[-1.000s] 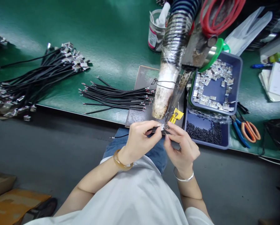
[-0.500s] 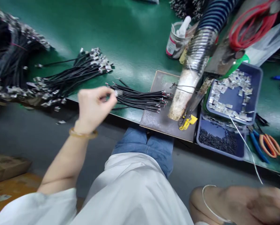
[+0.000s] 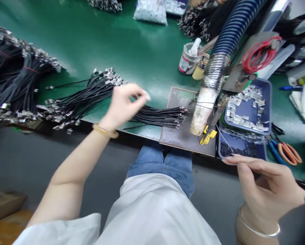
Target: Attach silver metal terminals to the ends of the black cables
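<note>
My left hand [image 3: 128, 104] is pinched above the left ends of a row of black cables [image 3: 159, 115]. A small whitish bit shows at its fingertips, too small to name. These cables lie side by side with stripped ends at the right, resting on a dark board [image 3: 176, 133]. Lower right, my right hand [image 3: 267, 185] pinches a thin silvery wire [image 3: 225, 140] between thumb and forefinger, in front of a blue tray of small black parts [image 3: 260, 153]. The wire slants up and left toward a yellow clip [image 3: 208, 135] beside the white-ended hose.
A ribbed hose [image 3: 225, 44] hangs over the board. Right of it stand a tray of metal shells [image 3: 268, 98] and orange-handled scissors [image 3: 290, 154]. A plastic jar [image 3: 186, 63] stands behind. Finished-looking cable bundles [image 3: 31, 76] and a looser pile [image 3: 83, 95] lie left.
My left hand has moved right and slightly up across the cables. My right hand has come up from the lower right corner to the tray, with the wire now pointing up-left. The view has shifted.
</note>
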